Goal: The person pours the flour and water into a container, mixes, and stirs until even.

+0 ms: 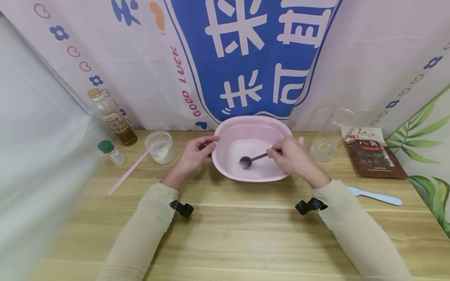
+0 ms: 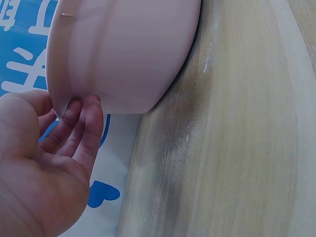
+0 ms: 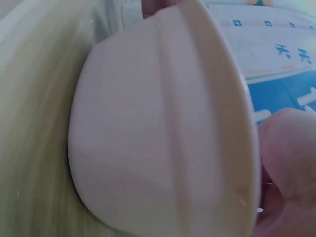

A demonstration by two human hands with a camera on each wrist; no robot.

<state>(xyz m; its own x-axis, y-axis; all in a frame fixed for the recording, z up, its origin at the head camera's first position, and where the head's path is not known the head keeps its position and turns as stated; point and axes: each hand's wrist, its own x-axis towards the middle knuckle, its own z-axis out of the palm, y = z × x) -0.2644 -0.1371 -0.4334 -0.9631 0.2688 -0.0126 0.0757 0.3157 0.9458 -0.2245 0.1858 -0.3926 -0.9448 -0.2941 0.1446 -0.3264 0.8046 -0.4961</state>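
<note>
A pink oval basin (image 1: 253,121) stands on the wooden table near the curtain, with white powder or liquid across its bottom. My left hand (image 1: 196,154) pinches the basin's left rim between thumb and fingers; the left wrist view shows the fingertips under the lip of the basin (image 2: 133,49). Over the right side of the basin, my right hand (image 1: 290,155) grips the handle of a dark brown measuring spoon (image 1: 259,157). The spoon's round bowl is inside the basin, low over the white contents. In the right wrist view the basin wall (image 3: 128,123) hides most of the right hand (image 3: 289,168).
On the left are an oil bottle (image 1: 117,124), a green-capped jar (image 1: 112,153), a tub of white powder (image 1: 161,150) and pink chopsticks (image 1: 127,173). On the right are a clear empty jar (image 1: 321,150), a brown spice packet (image 1: 374,154) and a light-blue knife (image 1: 377,196).
</note>
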